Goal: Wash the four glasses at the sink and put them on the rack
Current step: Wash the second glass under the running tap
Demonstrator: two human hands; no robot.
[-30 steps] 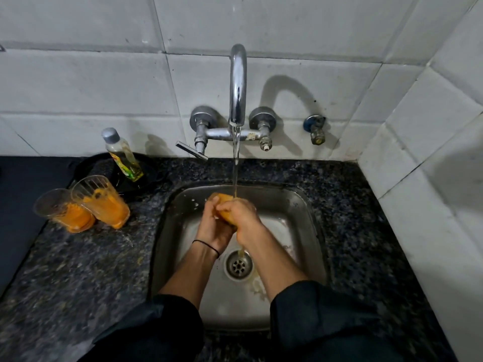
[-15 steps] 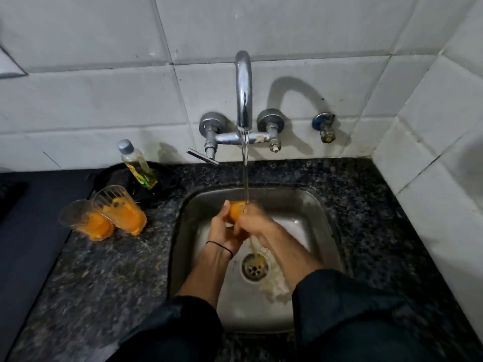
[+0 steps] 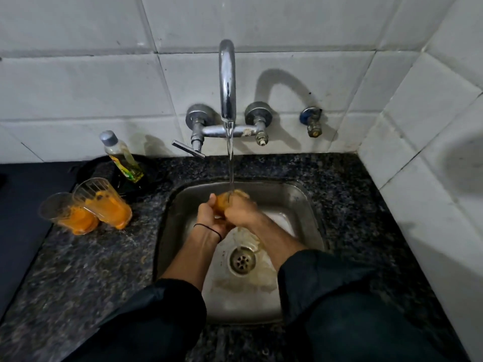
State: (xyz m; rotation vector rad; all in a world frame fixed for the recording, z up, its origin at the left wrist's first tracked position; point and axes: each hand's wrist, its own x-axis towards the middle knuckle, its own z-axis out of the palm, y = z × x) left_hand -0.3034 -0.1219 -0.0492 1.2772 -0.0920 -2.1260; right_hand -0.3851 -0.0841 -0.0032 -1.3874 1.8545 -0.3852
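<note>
At the far left a dark mat (image 3: 23,205) covers the bench (image 3: 78,270). Just right of its edge stand two task glasses, touching each other: a shorter glass (image 3: 69,214) and, on its right, a taller glass (image 3: 104,202), both smeared thick with orange inside. Behind them a clear bottle (image 3: 121,156) with a grey cap and yellowish liquid stands on a black dish (image 3: 88,168), near the tiled wall. Further right the sink (image 3: 311,205) is set into the speckled stone, with the tap (image 3: 227,82) on the wall above it and a thin stream of water (image 3: 231,163) falling straight down. My left hand (image 3: 209,218), a black band (image 3: 207,228) at its wrist, curls round a wet glass (image 3: 222,202) from the left, and the stream lands on that glass over the far half of the basin. My right hand (image 3: 240,209) is closed over the glass's right side, fingers curled, a little blurred. Orange-tinted water lies round the drain (image 3: 242,259) nearer me. On the wall to the right sits a small valve (image 3: 312,121).
</note>
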